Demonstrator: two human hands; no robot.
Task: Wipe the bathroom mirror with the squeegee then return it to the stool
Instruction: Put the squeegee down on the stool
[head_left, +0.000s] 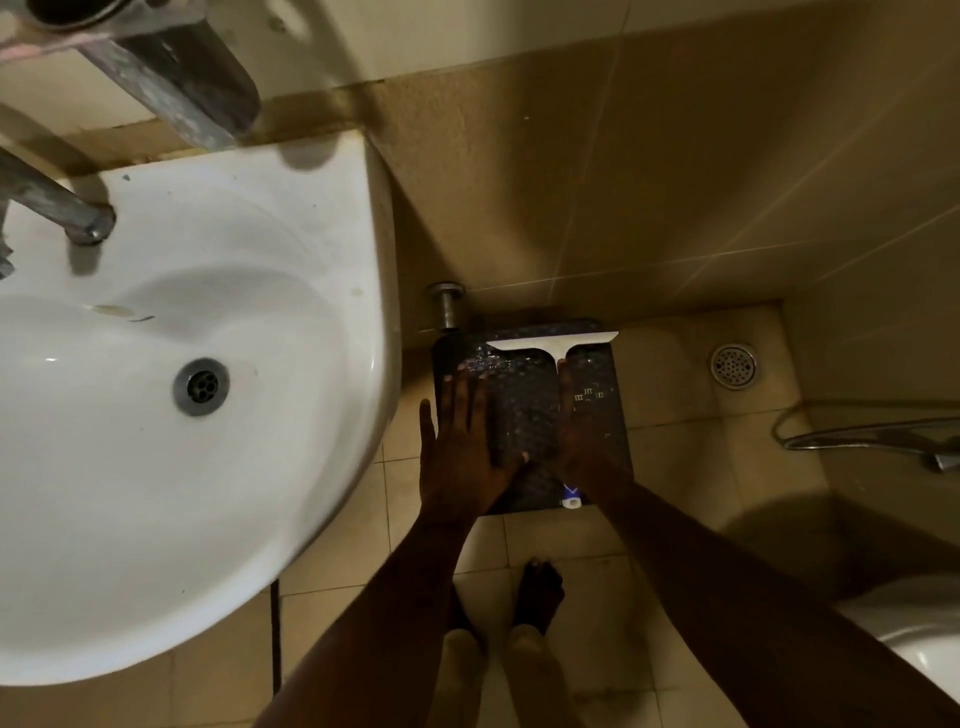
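A white T-shaped squeegee (551, 342) lies on the dark patterned top of the low stool (524, 410) on the floor, its blade along the stool's far edge. My right hand (577, 428) covers the squeegee's handle, fingers closed along it. My left hand (462, 441) hovers flat over the stool's left side, fingers spread and holding nothing. The mirror is out of view.
A white washbasin (208, 364) with a metal tap (78, 218) fills the left, close to the stool. A wall pipe fitting (447, 306) sits just behind the stool. A floor drain (733, 366), a metal hose fitting (872, 436) and a toilet rim (919, 639) are on the right.
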